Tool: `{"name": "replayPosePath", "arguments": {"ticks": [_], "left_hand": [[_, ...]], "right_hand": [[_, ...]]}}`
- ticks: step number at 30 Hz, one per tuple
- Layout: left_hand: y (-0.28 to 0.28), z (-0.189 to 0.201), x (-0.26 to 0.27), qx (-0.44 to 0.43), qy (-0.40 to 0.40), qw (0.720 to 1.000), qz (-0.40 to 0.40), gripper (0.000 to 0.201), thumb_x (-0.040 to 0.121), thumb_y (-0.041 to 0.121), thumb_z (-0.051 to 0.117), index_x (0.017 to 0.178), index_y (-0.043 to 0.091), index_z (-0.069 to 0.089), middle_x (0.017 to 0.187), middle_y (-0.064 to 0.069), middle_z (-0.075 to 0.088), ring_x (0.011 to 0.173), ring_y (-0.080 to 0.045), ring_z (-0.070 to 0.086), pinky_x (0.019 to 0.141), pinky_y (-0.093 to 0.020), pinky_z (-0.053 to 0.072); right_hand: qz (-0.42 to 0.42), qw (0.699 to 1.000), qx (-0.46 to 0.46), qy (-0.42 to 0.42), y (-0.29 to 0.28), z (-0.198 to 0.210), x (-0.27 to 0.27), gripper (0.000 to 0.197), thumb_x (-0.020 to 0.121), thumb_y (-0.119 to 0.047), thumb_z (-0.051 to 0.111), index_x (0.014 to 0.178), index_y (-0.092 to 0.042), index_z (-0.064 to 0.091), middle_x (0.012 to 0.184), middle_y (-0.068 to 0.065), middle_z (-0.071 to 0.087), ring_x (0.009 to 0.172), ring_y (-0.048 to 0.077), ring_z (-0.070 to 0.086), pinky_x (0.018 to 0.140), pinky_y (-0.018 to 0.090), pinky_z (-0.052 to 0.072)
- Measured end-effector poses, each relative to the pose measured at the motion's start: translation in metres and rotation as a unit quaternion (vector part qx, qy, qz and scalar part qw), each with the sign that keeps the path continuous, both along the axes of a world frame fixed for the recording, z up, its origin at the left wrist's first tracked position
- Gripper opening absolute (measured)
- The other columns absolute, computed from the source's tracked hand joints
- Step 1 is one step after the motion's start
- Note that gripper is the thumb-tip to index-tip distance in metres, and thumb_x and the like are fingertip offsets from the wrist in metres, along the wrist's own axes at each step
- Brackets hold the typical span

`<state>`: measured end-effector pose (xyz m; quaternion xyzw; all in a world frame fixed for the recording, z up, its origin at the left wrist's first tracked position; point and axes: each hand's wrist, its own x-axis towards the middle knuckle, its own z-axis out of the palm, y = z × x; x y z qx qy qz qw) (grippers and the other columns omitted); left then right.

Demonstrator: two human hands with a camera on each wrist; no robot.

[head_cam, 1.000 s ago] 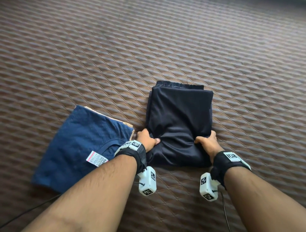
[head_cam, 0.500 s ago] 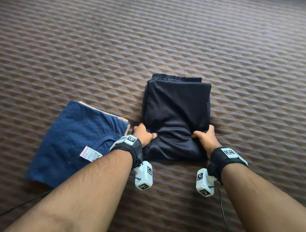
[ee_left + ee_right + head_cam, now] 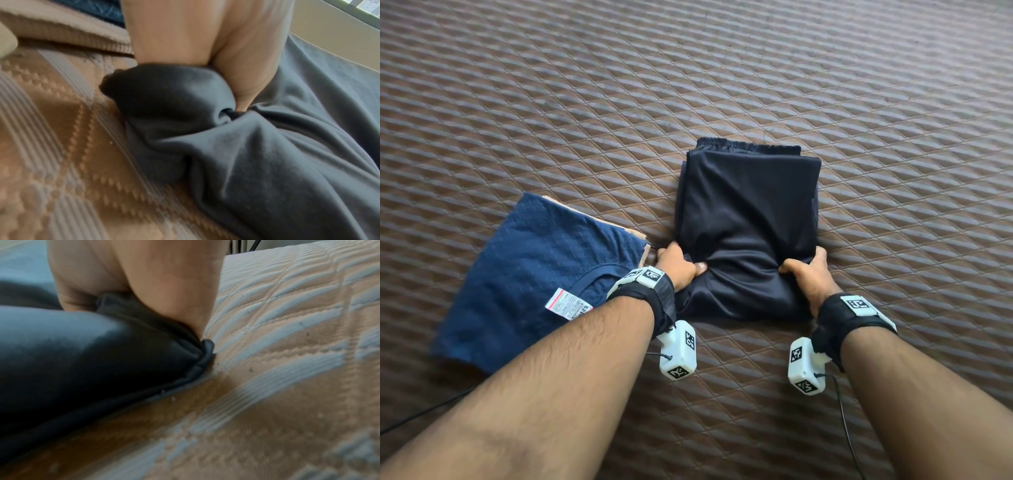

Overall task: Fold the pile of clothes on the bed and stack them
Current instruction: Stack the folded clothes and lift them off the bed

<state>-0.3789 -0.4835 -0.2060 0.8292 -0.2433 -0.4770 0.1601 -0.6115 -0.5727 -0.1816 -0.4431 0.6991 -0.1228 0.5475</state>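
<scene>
A folded black garment with an elastic waistband at its far edge lies on the brown quilted bed cover. My left hand grips its near left side, thumb on top and fingers tucked under the cloth. My right hand grips the near right side the same way, with the folded edge bunched in it. The fabric is puckered between the two hands. A folded blue shirt with a white label lies on a tan garment to the left, touching my left wrist.
The quilted cover stretches bare on the far side and to the right of the black garment. Thin black cables trail from the white wrist cameras toward the near edge.
Both hands keep their grip on the black garment's near edge. The garment and hands have shifted slightly away and leftward in view, and the cloth between the thumbs has bunched more.
</scene>
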Motion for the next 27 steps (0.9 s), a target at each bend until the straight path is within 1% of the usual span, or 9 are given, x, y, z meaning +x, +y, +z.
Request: {"name": "replayPosePath", "arguments": {"ticks": [6, 11, 15, 17, 19, 20, 22, 25, 27], "left_hand": [[0.0013, -0.0019, 0.001, 0.0, 0.009, 1.0, 0.003, 0.069, 0.08, 0.034, 0.08, 0.134, 0.005, 0.046, 0.139, -0.017, 0.048, 0.131, -0.035, 0.046, 0.112, -0.045, 0.036], [0.0016, -0.0035, 0.0024, 0.005, 0.017, 1.0, 0.0, 0.074, 0.079, 0.036, 0.08, 0.136, 0.006, 0.045, 0.14, -0.017, 0.048, 0.132, -0.036, 0.045, 0.113, -0.045, 0.036], [0.0029, -0.0018, 0.0034, 0.011, 0.013, 1.0, -0.012, 0.085, 0.07, 0.047, 0.079, 0.139, 0.009, 0.044, 0.141, -0.018, 0.046, 0.134, -0.036, 0.042, 0.114, -0.045, 0.033], [0.0029, -0.0011, 0.0036, 0.009, 0.016, 1.0, -0.012, 0.081, 0.075, 0.043, 0.079, 0.139, 0.009, 0.043, 0.142, -0.018, 0.045, 0.134, -0.036, 0.041, 0.115, -0.045, 0.033], [0.0026, -0.0006, 0.0038, 0.015, 0.013, 1.0, -0.015, 0.079, 0.078, 0.043, 0.078, 0.14, 0.009, 0.042, 0.142, -0.018, 0.044, 0.135, -0.037, 0.04, 0.115, -0.045, 0.032], [0.0027, 0.0011, 0.0037, 0.017, 0.012, 1.0, -0.015, 0.081, 0.076, 0.045, 0.078, 0.14, 0.009, 0.042, 0.142, -0.018, 0.044, 0.135, -0.037, 0.04, 0.115, -0.045, 0.032], [0.0025, 0.0052, 0.0028, 0.015, 0.014, 1.0, -0.016, 0.089, 0.066, 0.052, 0.076, 0.138, 0.01, 0.044, 0.14, -0.017, 0.047, 0.134, -0.037, 0.042, 0.114, -0.045, 0.034], [0.0014, 0.0032, 0.003, 0.006, 0.017, 1.0, -0.011, 0.098, 0.051, 0.058, 0.068, 0.135, 0.011, 0.047, 0.138, -0.016, 0.05, 0.132, -0.035, 0.045, 0.113, -0.045, 0.036], [0.0011, 0.0005, 0.0034, -0.001, 0.024, 1.0, -0.005, 0.099, 0.05, 0.057, 0.067, 0.135, 0.01, 0.047, 0.139, -0.017, 0.05, 0.132, -0.035, 0.046, 0.113, -0.045, 0.036]], "right_hand": [[-0.004, 1.0, 0.001, 0.01, 0.0006, -0.0024, -0.0009, 0.072, 0.049, -0.031, 0.068, 0.113, -0.024, 0.038, 0.129, 0.009, 0.049, 0.116, 0.026, 0.051, 0.108, 0.045, 0.041], [-0.008, 1.0, -0.004, 0.01, 0.001, -0.0064, -0.0022, 0.083, 0.037, -0.041, 0.067, 0.113, -0.025, 0.039, 0.129, 0.012, 0.049, 0.118, 0.025, 0.051, 0.108, 0.045, 0.041], [-0.01, 1.0, -0.006, 0.007, 0.0025, -0.0029, -0.0017, 0.084, 0.038, -0.04, 0.067, 0.116, -0.024, 0.038, 0.13, 0.011, 0.049, 0.117, 0.026, 0.051, 0.108, 0.046, 0.041], [-0.009, 1.0, -0.009, 0.008, 0.0032, -0.0009, -0.0018, 0.082, 0.041, -0.038, 0.067, 0.117, -0.024, 0.038, 0.13, 0.01, 0.049, 0.117, 0.026, 0.051, 0.108, 0.047, 0.041], [-0.007, 1.0, -0.01, 0.006, 0.0039, 0.0005, -0.0019, 0.077, 0.048, -0.033, 0.068, 0.119, -0.024, 0.038, 0.131, 0.008, 0.049, 0.116, 0.026, 0.051, 0.108, 0.046, 0.041], [-0.007, 1.0, -0.01, 0.005, 0.0044, 0.0012, -0.0022, 0.076, 0.05, -0.032, 0.068, 0.119, -0.024, 0.037, 0.131, 0.007, 0.049, 0.116, 0.026, 0.051, 0.107, 0.046, 0.041], [-0.007, 1.0, -0.011, 0.001, 0.0049, 0.0026, -0.0019, 0.074, 0.052, -0.031, 0.068, 0.119, -0.025, 0.037, 0.131, 0.008, 0.048, 0.116, 0.026, 0.051, 0.107, 0.047, 0.041], [-0.009, 1.0, -0.016, -0.002, 0.0057, 0.0028, -0.002, 0.073, 0.052, -0.031, 0.067, 0.118, -0.024, 0.037, 0.13, 0.01, 0.049, 0.117, 0.026, 0.051, 0.107, 0.046, 0.041], [-0.012, 1.0, -0.019, -0.005, 0.0058, 0.0019, -0.0023, 0.074, 0.051, -0.032, 0.068, 0.118, -0.024, 0.038, 0.13, 0.009, 0.05, 0.116, 0.026, 0.051, 0.107, 0.046, 0.041]]}}
